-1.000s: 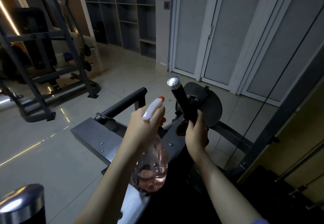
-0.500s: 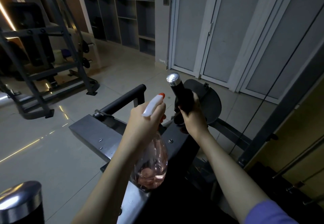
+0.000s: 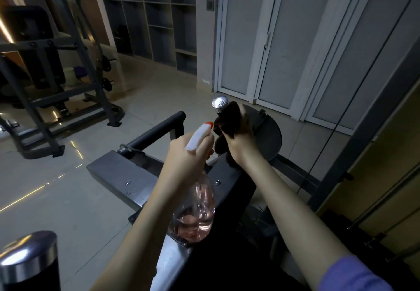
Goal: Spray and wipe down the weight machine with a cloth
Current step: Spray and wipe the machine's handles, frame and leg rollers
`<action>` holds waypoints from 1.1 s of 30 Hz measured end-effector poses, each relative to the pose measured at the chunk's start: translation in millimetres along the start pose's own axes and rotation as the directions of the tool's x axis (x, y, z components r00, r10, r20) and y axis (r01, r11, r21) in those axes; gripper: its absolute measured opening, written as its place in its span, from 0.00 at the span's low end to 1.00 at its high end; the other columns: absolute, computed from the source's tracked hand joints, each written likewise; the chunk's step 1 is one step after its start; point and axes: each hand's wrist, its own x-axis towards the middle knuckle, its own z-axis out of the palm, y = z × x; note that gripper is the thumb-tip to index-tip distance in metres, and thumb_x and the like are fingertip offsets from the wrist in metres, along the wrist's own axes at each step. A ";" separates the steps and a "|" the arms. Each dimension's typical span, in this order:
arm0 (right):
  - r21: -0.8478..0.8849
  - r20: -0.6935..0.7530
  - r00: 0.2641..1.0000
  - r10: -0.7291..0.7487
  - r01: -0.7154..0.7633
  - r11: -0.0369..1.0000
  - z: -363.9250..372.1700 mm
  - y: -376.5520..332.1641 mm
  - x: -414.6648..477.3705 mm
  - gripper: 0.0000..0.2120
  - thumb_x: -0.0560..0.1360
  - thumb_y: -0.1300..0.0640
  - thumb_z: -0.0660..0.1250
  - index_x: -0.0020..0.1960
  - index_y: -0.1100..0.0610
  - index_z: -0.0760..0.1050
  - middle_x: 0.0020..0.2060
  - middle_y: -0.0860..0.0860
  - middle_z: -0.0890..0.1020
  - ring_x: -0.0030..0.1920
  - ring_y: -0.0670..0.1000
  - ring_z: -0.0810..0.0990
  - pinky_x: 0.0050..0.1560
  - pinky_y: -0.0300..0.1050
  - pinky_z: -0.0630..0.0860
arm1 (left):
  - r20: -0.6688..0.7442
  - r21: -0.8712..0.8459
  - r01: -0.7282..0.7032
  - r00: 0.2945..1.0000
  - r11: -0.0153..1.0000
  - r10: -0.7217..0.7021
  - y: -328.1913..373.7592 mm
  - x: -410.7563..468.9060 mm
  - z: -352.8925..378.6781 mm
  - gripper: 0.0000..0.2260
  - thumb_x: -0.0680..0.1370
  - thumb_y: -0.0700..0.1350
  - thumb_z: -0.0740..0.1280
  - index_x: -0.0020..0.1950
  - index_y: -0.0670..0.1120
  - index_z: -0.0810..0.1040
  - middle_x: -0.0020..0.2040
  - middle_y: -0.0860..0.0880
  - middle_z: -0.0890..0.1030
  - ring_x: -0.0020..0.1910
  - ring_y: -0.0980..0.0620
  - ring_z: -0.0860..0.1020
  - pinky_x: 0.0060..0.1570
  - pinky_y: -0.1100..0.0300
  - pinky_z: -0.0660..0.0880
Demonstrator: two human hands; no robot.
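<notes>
Dark cloth (image 3: pixel 229 121) over chrome-capped handle (image 3: pixel 219 103)

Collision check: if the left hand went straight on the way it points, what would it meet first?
Likely the dark cloth the right hand grips around the handle, just ahead of the spray bottle in the left hand. Depth unclear.

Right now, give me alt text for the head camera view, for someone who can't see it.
A right hand grips a dark cloth wrapped round a machine handle just below its chrome cap. The left hand holds a spray bottle of pink liquid beside it, nozzle toward the handle, over a grey weight machine in a dim gym.
</notes>
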 end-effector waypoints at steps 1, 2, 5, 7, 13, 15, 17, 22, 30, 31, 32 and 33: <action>0.019 0.000 1.000 0.025 -0.025 1.000 1.4 4.3 0.6 0.29 0.72 0.48 0.65 0.69 0.50 0.58 0.60 0.56 0.74 0.57 0.57 0.78 0.53 0.54 0.78 | -0.010 -0.010 0.012 1.000 1.000 -0.012 -0.3 0.2 0.1 0.17 0.79 0.50 0.64 0.37 0.39 0.69 0.32 0.42 0.74 0.32 0.53 0.74 0.36 0.55 0.66; 0.015 0.013 0.999 0.045 -0.045 0.999 0.2 7.6 1.1 0.28 0.72 0.48 0.64 0.68 0.49 0.58 0.60 0.55 0.74 0.55 0.56 0.79 0.52 0.55 0.78 | -0.014 -0.012 0.019 1.000 1.000 -0.019 -0.8 0.5 0.1 0.18 0.79 0.50 0.64 0.37 0.38 0.68 0.31 0.45 0.74 0.31 0.54 0.74 0.36 0.55 0.66; -0.052 0.040 0.998 0.047 -0.045 0.998 -6.2 8.6 0.4 0.25 0.76 0.55 0.65 0.69 0.52 0.59 0.59 0.55 0.75 0.56 0.54 0.78 0.51 0.45 0.76 | -0.009 -0.021 0.011 1.000 1.000 -0.011 -0.4 0.7 -0.6 0.17 0.79 0.48 0.63 0.35 0.39 0.67 0.31 0.46 0.72 0.30 0.54 0.73 0.36 0.55 0.65; -0.088 0.061 0.998 0.029 -0.024 0.996 -9.6 13.2 -5.2 0.28 0.77 0.57 0.63 0.73 0.54 0.56 0.64 0.56 0.72 0.62 0.54 0.74 0.57 0.47 0.74 | -0.010 -0.032 -0.001 1.000 0.999 0.001 0.1 -0.3 -2.1 0.17 0.79 0.47 0.63 0.35 0.39 0.66 0.31 0.46 0.71 0.31 0.53 0.72 0.36 0.55 0.64; 0.136 0.056 0.981 0.186 -0.192 0.972 -42.7 -17.7 -10.6 0.27 0.78 0.68 0.58 0.73 0.51 0.60 0.63 0.51 0.73 0.65 0.53 0.71 0.43 0.21 0.68 | -0.031 -0.043 -0.011 0.999 0.999 0.009 1.0 -6.8 -4.8 0.18 0.79 0.50 0.63 0.39 0.35 0.68 0.29 0.51 0.71 0.31 0.52 0.69 0.34 0.55 0.63; 0.261 0.001 0.990 0.138 -0.134 0.956 -51.5 -43.1 -0.4 0.28 0.77 0.71 0.56 0.73 0.52 0.61 0.67 0.51 0.69 0.68 0.52 0.67 0.42 0.17 0.65 | -0.036 -0.061 -0.011 0.999 0.998 0.009 0.2 -7.0 -4.5 0.18 0.79 0.51 0.63 0.40 0.36 0.70 0.27 0.54 0.70 0.31 0.52 0.68 0.34 0.55 0.63; 0.205 0.087 0.996 0.003 -0.021 0.978 -42.1 -65.5 6.6 0.31 0.75 0.70 0.57 0.74 0.49 0.58 0.72 0.52 0.62 0.71 0.53 0.61 0.58 0.29 0.63 | -0.035 -0.069 -0.014 0.999 0.997 0.012 -0.7 -6.4 -4.6 0.16 0.78 0.50 0.63 0.37 0.40 0.70 0.26 0.56 0.70 0.30 0.52 0.67 0.34 0.55 0.63; -0.177 0.188 0.977 -0.103 0.137 0.975 -23.5 -70.7 9.9 0.29 0.73 0.55 0.66 0.71 0.50 0.59 0.67 0.55 0.62 0.67 0.56 0.64 0.59 0.43 0.63 | -0.027 -0.023 -0.015 1.000 1.000 0.015 -2.1 -5.1 -6.7 0.16 0.79 0.49 0.62 0.31 0.48 0.68 0.26 0.54 0.71 0.29 0.52 0.67 0.31 0.57 0.63; -0.388 0.176 0.974 -0.146 0.205 0.899 -27.7 -82.1 29.4 0.17 0.76 0.45 0.64 0.57 0.56 0.72 0.49 0.54 0.75 0.49 0.53 0.75 0.43 0.41 0.66 | -0.015 -0.045 -0.027 1.000 0.999 0.026 -2.0 -2.4 -5.1 0.16 0.77 0.47 0.62 0.32 0.47 0.62 0.26 0.55 0.65 0.32 0.49 0.65 0.34 0.53 0.60; -0.424 0.151 0.975 -0.164 0.213 0.880 -24.8 -85.0 32.8 0.15 0.78 0.46 0.61 0.53 0.57 0.73 0.45 0.53 0.76 0.45 0.53 0.75 0.39 0.41 0.65 | -0.012 -0.048 -0.043 0.999 0.998 0.042 -2.1 -2.9 -5.5 0.16 0.78 0.48 0.62 0.33 0.45 0.62 0.27 0.53 0.66 0.32 0.49 0.65 0.34 0.53 0.60; -0.456 0.134 0.976 -0.172 0.215 0.863 -21.9 -88.1 35.6 0.14 0.79 0.47 0.59 0.50 0.59 0.74 0.42 0.54 0.76 0.42 0.53 0.75 0.38 0.41 0.64 | -0.009 -0.047 -0.062 0.998 0.997 0.061 -2.2 -3.5 -6.3 0.16 0.78 0.47 0.61 0.34 0.43 0.63 0.28 0.50 0.66 0.32 0.49 0.64 0.34 0.52 0.60; -0.480 0.130 0.978 -0.165 0.208 0.852 -19.4 -91.2 37.9 0.14 0.80 0.49 0.57 0.48 0.59 0.74 0.40 0.54 0.76 0.41 0.53 0.74 0.37 0.41 0.64 | -0.009 -0.048 -0.074 0.997 0.996 0.074 -2.4 -4.1 -7.0 0.15 0.79 0.47 0.61 0.35 0.42 0.63 0.29 0.48 0.67 0.32 0.49 0.64 0.34 0.52 0.60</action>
